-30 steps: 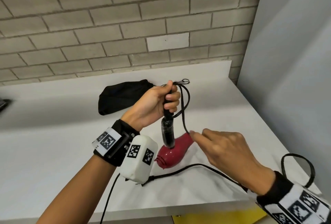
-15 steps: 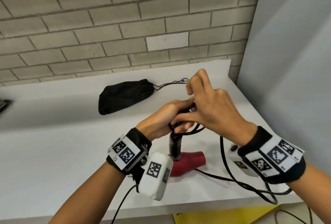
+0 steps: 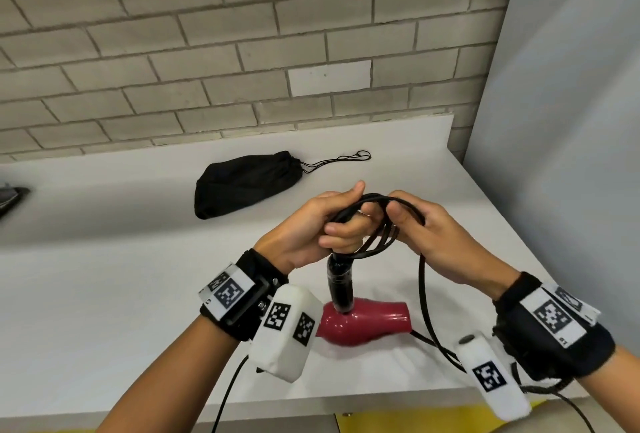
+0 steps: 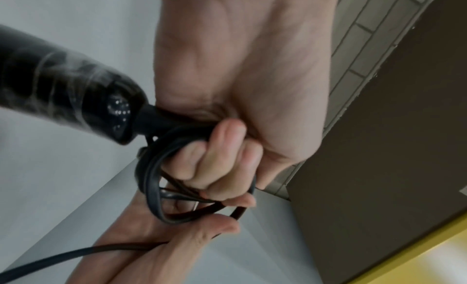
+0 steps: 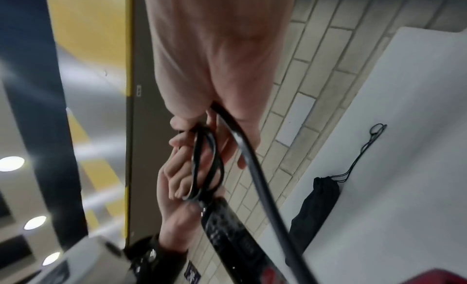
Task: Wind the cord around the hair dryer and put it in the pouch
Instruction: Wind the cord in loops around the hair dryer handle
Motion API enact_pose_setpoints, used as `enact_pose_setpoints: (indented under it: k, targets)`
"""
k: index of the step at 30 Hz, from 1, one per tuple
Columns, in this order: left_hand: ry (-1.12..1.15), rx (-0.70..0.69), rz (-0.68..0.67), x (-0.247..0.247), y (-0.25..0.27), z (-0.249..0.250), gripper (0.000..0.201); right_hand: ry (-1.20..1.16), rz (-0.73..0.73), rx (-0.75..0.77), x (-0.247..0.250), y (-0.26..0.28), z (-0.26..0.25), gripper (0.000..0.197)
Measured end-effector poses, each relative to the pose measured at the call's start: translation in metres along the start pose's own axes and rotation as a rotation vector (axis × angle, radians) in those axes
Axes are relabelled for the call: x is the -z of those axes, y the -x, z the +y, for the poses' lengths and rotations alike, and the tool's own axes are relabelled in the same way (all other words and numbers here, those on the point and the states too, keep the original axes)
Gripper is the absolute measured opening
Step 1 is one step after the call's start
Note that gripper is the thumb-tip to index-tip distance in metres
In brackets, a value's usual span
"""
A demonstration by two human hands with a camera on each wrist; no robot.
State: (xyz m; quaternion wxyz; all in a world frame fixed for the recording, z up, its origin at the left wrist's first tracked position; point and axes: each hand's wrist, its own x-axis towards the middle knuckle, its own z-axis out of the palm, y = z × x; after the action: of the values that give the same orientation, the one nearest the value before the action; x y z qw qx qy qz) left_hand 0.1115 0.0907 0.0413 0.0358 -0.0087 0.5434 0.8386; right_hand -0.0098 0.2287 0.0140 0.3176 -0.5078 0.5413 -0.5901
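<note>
Hair dryer [image 3: 363, 323] nose-down on counter [image 3: 104, 294] | left hand [image 3: 311, 225] clamps cord [image 3: 423, 294] coils at handle top | right hand [image 3: 440, 238] pinches cord | step: winding, likely unfinished | next: feed slack; pouch [image 3: 242, 183] apart, behind.

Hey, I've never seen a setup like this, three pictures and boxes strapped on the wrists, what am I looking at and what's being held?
No machine here: a person works with bare hands, wearing a camera on the head and one on each wrist. The wide picture comes from the head; the two close ones look along each hand. On the white table lies a black pouch, drawn shut, and the red hair dryer, whose body seems to rest there with its black handle pointing up. The left hand grips loops of the black cord at the top of the handle. The right hand pinches the cord beside it. The rest of the cord trails off the table's edge.
</note>
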Motion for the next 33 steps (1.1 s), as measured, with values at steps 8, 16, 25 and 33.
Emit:
enact_pose_setpoints:
  k: [8, 16, 25, 33]
  targets:
    - [0.162, -0.029, -0.059, -0.005, -0.010, -0.003, 0.032, 0.300, 0.418, 0.182, -0.022, -0.017, 0.000, 0.030]
    - [0.133, -0.115, 0.143, -0.007, -0.014, -0.006, 0.030, 0.305, 0.329, 0.108, -0.015, -0.021, 0.006, 0.026]
    - [0.113, -0.040, 0.198, 0.004, -0.006, 0.001, 0.029, 0.192, -0.044, -0.142, 0.019, 0.014, 0.004, 0.030]
    - [0.204, -0.065, 0.183, 0.025, 0.017, 0.012, 0.030, 0.603, 0.035, -0.132, 0.061, 0.049, 0.033, 0.037]
